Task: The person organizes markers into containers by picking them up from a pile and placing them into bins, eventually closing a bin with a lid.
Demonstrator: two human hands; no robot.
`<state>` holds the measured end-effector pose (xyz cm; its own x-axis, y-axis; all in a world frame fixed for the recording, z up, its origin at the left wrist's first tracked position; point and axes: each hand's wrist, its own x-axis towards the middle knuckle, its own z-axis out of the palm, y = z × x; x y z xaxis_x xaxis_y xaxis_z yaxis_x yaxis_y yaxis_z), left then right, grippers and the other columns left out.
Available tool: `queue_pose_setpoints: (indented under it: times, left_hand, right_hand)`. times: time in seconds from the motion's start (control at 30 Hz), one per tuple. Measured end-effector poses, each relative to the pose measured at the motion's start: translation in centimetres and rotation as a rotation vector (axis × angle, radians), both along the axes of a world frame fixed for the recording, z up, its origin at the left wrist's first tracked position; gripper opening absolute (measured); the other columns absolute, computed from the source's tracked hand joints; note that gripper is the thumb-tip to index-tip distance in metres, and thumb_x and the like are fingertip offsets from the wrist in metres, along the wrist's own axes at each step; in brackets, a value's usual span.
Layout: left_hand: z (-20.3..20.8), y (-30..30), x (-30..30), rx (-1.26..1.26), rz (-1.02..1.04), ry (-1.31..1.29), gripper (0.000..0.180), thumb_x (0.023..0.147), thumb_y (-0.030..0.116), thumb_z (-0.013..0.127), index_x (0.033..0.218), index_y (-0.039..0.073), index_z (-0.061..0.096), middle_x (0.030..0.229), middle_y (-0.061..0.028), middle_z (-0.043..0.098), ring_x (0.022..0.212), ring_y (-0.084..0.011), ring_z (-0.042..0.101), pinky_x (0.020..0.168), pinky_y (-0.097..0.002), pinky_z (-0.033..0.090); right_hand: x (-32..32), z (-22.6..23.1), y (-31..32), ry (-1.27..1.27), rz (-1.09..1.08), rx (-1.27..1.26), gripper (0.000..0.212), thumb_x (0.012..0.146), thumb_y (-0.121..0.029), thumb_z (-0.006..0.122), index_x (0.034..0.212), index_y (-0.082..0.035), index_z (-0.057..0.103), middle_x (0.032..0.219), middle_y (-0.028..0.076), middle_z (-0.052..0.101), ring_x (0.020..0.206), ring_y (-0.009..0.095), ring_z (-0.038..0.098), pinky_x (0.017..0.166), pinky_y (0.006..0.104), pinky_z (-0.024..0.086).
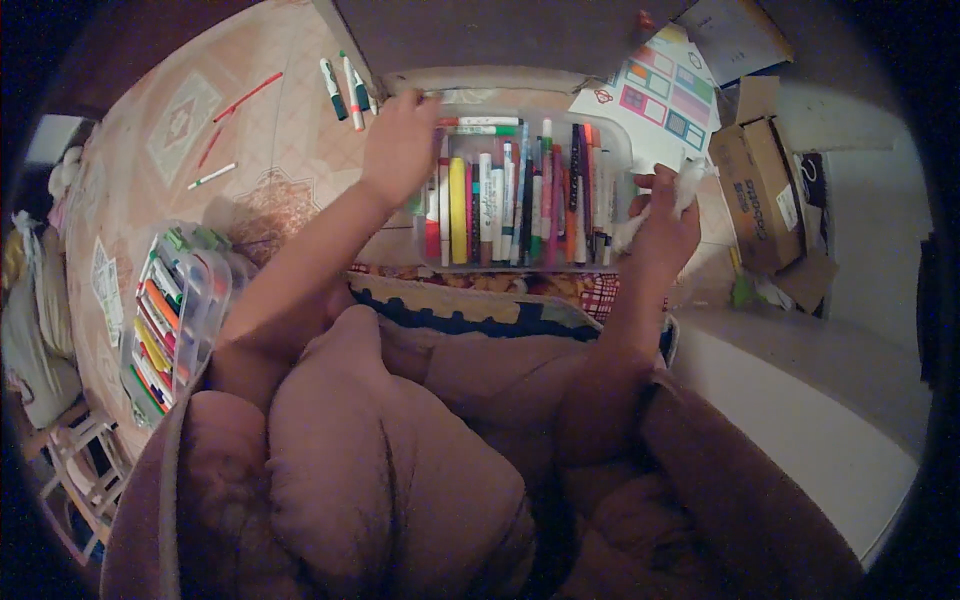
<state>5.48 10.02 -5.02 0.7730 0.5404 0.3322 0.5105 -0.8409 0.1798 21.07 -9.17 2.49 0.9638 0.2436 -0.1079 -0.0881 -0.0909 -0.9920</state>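
Note:
A clear plastic box (pixel 622 140) stands on the floor in front of me. Several markers and pens (pixel 500 200) fill it, mostly upright in a row, with a couple lying crosswise at its far left. My left hand (pixel 400 145) is at the box's far left corner, fingers curled; whatever they grip is hidden. Beside the box's right side, my right hand (pixel 668 225) is closed around a crumpled white tissue or cloth (pixel 690 182), part of which hangs near the box wall.
Another clear container of markers (pixel 165 330) is at my left. Loose markers (pixel 350 92) and a red pen (pixel 248 97) lie on the tiled floor. A printed sheet (pixel 665 95) and an opened cardboard box (pixel 760 195) are at right. A patterned cloth (pixel 560 290) lies before my legs.

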Motion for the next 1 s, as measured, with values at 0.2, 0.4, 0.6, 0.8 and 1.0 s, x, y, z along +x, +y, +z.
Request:
queue_pose_setpoints:
  times: [0.2, 0.4, 0.6, 0.8, 1.0]
  left_hand:
    - [-1.6, -3.0, -4.2, -0.762, 0.262, 0.291, 0.043, 0.074, 0.027, 0.054, 0.096, -0.008, 0.042, 0.079, -0.0257, 0.055, 0.073, -0.0389, 0.056, 0.062, -0.0454, 0.045]
    - [-1.3, -3.3, -3.8, -0.621, 0.130, 0.173, 0.034, 0.073, 0.019, 0.052, 0.090, -0.008, 0.040, 0.072, -0.0271, 0.055, 0.070, -0.0400, 0.055, 0.063, -0.0455, 0.045]
    - [-0.5, -3.0, -4.6, -0.665, 0.096, 0.132, 0.030, 0.071, 0.015, 0.051, 0.089, -0.008, 0.041, 0.071, -0.0266, 0.055, 0.071, -0.0394, 0.055, 0.065, -0.0443, 0.045]
    - [1.7, -2.4, -6.6, -0.739, 0.018, -0.031, 0.031, 0.071, 0.014, 0.049, 0.093, -0.006, 0.042, 0.070, -0.0259, 0.055, 0.067, -0.0386, 0.055, 0.062, -0.0436, 0.044]
    - [5.6, -0.5, -13.8, -0.950, 0.093, -0.149, 0.027, 0.078, 0.011, 0.047, 0.099, -0.003, 0.040, 0.062, -0.0139, 0.054, 0.052, -0.0199, 0.056, 0.048, -0.0315, 0.044]
  right_hand:
    - [-0.8, -0.7, 0.6, 0.004, 0.102, 0.071, 0.018, 0.081, -0.018, 0.053, 0.088, -0.002, 0.055, 0.071, 0.004, 0.057, 0.051, 0.007, 0.042, 0.044, 0.0214, 0.032]
    - [-1.5, -0.5, 0.9, 0.005, 0.113, 0.031, 0.019, 0.081, -0.019, 0.053, 0.089, -0.002, 0.054, 0.071, 0.004, 0.057, 0.051, 0.007, 0.042, 0.045, 0.0216, 0.033]
    - [-1.7, -1.0, 1.1, -0.020, 0.114, 0.034, 0.018, 0.081, -0.019, 0.053, 0.088, -0.002, 0.054, 0.070, 0.004, 0.056, 0.051, 0.007, 0.042, 0.044, 0.0215, 0.033]
    - [-1.2, -1.3, 0.8, -0.032, 0.076, 0.062, 0.017, 0.081, -0.017, 0.053, 0.088, -0.002, 0.054, 0.070, 0.004, 0.056, 0.050, 0.007, 0.041, 0.044, 0.0211, 0.032]
    - [-1.5, -0.4, 0.9, 0.067, 0.102, 0.190, 0.017, 0.080, -0.016, 0.054, 0.089, -0.002, 0.053, 0.069, 0.004, 0.055, 0.050, 0.007, 0.041, 0.043, 0.0207, 0.032]
